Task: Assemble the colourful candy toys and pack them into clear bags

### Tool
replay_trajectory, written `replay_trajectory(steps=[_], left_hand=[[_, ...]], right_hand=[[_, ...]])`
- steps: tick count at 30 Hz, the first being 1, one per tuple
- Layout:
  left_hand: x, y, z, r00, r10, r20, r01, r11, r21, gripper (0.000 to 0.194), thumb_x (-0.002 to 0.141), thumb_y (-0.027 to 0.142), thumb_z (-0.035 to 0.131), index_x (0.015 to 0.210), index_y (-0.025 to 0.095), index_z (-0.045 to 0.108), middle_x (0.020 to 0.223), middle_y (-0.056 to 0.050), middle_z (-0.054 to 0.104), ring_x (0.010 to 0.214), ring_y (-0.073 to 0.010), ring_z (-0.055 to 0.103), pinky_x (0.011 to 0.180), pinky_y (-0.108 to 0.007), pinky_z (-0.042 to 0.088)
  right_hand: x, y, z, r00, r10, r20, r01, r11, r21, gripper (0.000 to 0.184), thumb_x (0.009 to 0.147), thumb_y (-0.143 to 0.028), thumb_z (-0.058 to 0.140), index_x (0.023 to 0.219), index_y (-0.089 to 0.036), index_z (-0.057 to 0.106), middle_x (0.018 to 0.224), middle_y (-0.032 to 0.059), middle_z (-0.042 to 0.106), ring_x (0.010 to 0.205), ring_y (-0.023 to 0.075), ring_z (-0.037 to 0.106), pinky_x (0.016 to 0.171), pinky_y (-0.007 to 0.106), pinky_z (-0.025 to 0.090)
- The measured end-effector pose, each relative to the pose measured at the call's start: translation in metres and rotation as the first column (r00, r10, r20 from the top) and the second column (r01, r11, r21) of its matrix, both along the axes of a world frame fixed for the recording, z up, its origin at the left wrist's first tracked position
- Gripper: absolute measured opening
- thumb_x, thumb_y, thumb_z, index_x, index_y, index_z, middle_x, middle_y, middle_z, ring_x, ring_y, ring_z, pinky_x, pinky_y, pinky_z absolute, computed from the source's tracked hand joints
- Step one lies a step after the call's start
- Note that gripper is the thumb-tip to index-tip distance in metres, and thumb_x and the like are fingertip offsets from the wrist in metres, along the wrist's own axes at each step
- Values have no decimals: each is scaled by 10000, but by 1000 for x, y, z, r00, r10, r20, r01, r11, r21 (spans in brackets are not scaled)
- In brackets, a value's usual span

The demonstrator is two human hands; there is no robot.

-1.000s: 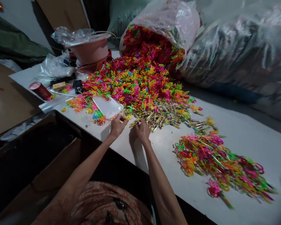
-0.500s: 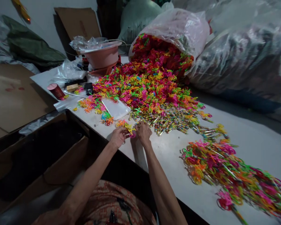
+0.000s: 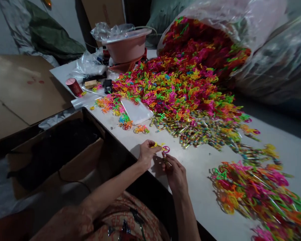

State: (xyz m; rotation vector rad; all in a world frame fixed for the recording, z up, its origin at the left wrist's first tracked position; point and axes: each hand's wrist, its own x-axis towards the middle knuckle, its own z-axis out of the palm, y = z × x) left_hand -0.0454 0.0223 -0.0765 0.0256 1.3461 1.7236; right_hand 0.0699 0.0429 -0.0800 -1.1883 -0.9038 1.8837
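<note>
My left hand [image 3: 145, 154] pinches a small yellow and pink plastic toy bicycle [image 3: 161, 147] just above the white table's near edge. My right hand [image 3: 175, 171] is closed beside it, its fingertips on a thin candy tube [image 3: 166, 161] under the toy. A large heap of bright plastic toys [image 3: 175, 87] spills from a clear sack [image 3: 215, 36] at the back. A band of small candy tubes [image 3: 198, 132] lies along the heap's front edge. A second pile of finished colourful pieces [image 3: 256, 190] lies to the right.
An open cardboard box [image 3: 55, 150] stands at the table's left edge. A flat clear bag [image 3: 137, 112], a red cup [image 3: 74, 86], a black phone [image 3: 107, 85] and a pink basin [image 3: 127, 47] sit behind. Big plastic-wrapped sacks [image 3: 283, 63] fill the right back.
Both hands drew back from the heap toward the table's near edge, the left one carrying a toy picked from the pile. The camera shifted left and closer.
</note>
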Motion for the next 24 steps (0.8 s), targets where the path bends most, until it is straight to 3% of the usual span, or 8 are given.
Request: replay_trajectory(steps=[5, 10, 13, 19, 24], left_hand=[[17, -9, -6, 986, -158, 61, 162, 985, -63, 313, 457, 122, 797, 661, 158, 563, 556, 38, 591, 489, -78, 521, 511, -207, 384], [2, -20, 4, 926, -358, 122, 362, 932, -11, 223, 527, 199, 786, 635, 138, 601, 577, 12, 601, 474, -76, 522, 468, -204, 375], [0, -21, 10, 907, -387, 165, 379, 922, 78, 257, 520, 213, 804, 654, 131, 600, 604, 7, 608, 525, -96, 567, 521, -226, 463], [8, -24, 15, 880, -418, 225, 412, 908, 79, 323, 443, 198, 833, 638, 126, 586, 604, -12, 645, 553, -121, 602, 550, -250, 513], [8, -28, 13, 834, -516, 197, 505, 856, 108, 334, 495, 244, 850, 672, 122, 595, 609, -18, 654, 553, -118, 610, 575, -255, 529]], right_hand=[[-6, 13, 7, 986, -164, 17, 162, 984, 75, 257, 503, -281, 842, 708, -194, 713, 590, -10, 669, 490, 102, 557, 471, 237, 450], [12, 14, 17, 988, -131, 80, 119, 983, 143, 240, 517, -282, 827, 694, -168, 713, 582, -2, 665, 494, 100, 556, 465, 228, 435], [19, 5, 20, 992, -117, 56, 112, 989, 95, 265, 520, -304, 831, 710, -170, 705, 599, -5, 670, 499, 103, 568, 470, 232, 450], [23, 3, 20, 997, -77, 19, 75, 994, 77, 293, 524, -339, 846, 703, -170, 687, 542, -21, 646, 472, 105, 576, 474, 232, 466], [31, 7, 17, 999, -33, 23, 32, 998, 54, 294, 520, -354, 846, 680, -164, 691, 520, -8, 651, 415, 91, 539, 436, 219, 435]])
